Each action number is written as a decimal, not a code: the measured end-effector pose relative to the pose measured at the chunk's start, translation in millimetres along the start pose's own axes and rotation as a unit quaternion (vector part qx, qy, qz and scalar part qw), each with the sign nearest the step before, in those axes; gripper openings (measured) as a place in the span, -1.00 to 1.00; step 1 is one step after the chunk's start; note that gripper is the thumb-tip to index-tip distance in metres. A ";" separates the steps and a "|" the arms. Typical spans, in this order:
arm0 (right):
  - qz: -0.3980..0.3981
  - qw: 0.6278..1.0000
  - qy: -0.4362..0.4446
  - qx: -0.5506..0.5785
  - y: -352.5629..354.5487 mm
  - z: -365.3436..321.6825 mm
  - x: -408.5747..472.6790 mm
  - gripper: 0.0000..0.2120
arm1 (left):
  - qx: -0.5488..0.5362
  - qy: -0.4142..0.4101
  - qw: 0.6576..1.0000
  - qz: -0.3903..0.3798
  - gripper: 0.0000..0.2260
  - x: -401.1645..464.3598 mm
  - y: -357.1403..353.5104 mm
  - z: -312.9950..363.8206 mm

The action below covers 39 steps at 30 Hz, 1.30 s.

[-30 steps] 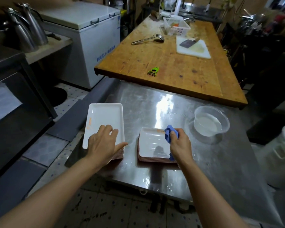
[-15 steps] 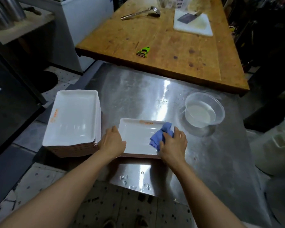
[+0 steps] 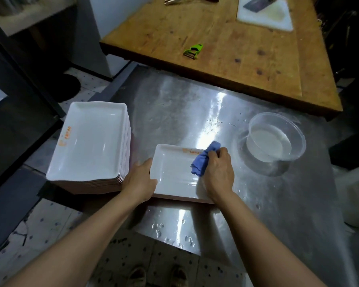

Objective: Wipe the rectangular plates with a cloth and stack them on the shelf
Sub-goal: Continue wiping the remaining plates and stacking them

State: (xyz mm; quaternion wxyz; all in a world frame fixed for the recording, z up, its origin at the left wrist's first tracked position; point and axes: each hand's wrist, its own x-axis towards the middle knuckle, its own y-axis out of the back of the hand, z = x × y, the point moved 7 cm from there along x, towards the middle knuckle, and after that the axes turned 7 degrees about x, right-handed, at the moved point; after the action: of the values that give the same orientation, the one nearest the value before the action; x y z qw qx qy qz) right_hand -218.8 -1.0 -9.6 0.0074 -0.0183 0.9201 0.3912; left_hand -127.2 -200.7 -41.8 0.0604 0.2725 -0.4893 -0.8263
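A white rectangular plate [image 3: 173, 170] with an orange mark lies on the steel table [image 3: 195, 112] in front of me. My left hand [image 3: 140, 181] grips its near left edge. My right hand [image 3: 219, 171] presses a bunched blue cloth [image 3: 203, 160] onto the plate's right side. To the left stands a tall stack of several white rectangular plates [image 3: 91, 141], right at the table's left edge.
A clear plastic bowl of water [image 3: 275, 139] sits to the right on the steel table. Beyond lies a wooden table [image 3: 226, 44] with a green peeler [image 3: 193, 51] and a white cutting board [image 3: 265, 14]. Water drops dot the near table edge.
My left hand left the plate stack and took the single plate's left edge. My right hand brought the cloth down onto the plate. The view tilted down and closer.
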 end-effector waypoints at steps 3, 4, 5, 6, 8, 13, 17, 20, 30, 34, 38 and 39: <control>-0.037 0.997 0.063 0.009 -26.9 -19.2 -4.5 -0.83 | -0.008 0.002 1.000 -0.007 -0.48 0.2 -3.2 -0.7; -0.050 0.997 0.065 0.016 -35.4 -26.3 -5.0 -0.84 | -0.015 0.001 1.000 -0.008 -0.47 0.5 -3.9 -1.4; -0.065 0.995 0.075 0.010 -47.1 -29.4 -3.1 -0.85 | -0.022 -0.001 1.000 -0.008 -0.47 0.7 -4.5 -1.8; -0.092 0.992 0.084 0.013 -58.1 -37.8 -3.0 -0.83 | -0.027 -0.004 1.000 -0.006 -0.47 0.8 -4.8 -1.8; -0.134 0.982 0.131 0.000 -74.7 -55.8 -6.4 -0.80 | -0.036 -0.010 0.999 -0.002 -0.43 2.0 -5.4 -2.1; -0.167 0.965 0.199 0.037 -78.9 -74.6 -6.6 -0.77 | -0.045 -0.017 0.999 0.001 -0.39 9.6 -6.9 -7.7; -0.247 0.941 0.230 -0.020 -79.4 -69.2 -20.7 -0.56 | -0.043 -0.019 0.999 -0.005 -0.44 9.7 -4.2 -7.1; -0.282 0.929 0.237 -0.042 -75.8 -65.6 -35.9 -0.61 | -0.077 -0.036 0.996 -0.039 -0.47 3.9 -3.3 -2.5; -0.334 0.906 0.232 -0.117 -63.5 -60.6 -72.6 -0.62 | -0.252 -0.052 0.958 -0.127 -0.68 -12.4 -7.1 -7.2; -0.339 0.900 0.237 -0.140 -53.4 -56.3 -83.0 -0.58 | -0.229 -0.050 0.966 -0.109 -0.39 -22.1 4.4 -1.3; -0.314 0.896 0.271 -0.160 -47.3 -57.3 -93.7 -0.59 | -0.220 -0.014 0.973 -0.065 -0.49 -18.5 6.3 1.6; -0.304 0.897 0.274 -0.167 -44.8 -56.6 -94.1 -0.60 | -0.216 -0.004 0.975 -0.051 -0.48 -16.6 4.8 1.4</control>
State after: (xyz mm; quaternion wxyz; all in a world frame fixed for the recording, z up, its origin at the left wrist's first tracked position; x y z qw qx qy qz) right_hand -123.0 -70.2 0.1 -0.1300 -0.4048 0.7563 0.4972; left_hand -114.7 -196.0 -30.7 0.0732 0.2746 -0.2852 -0.9154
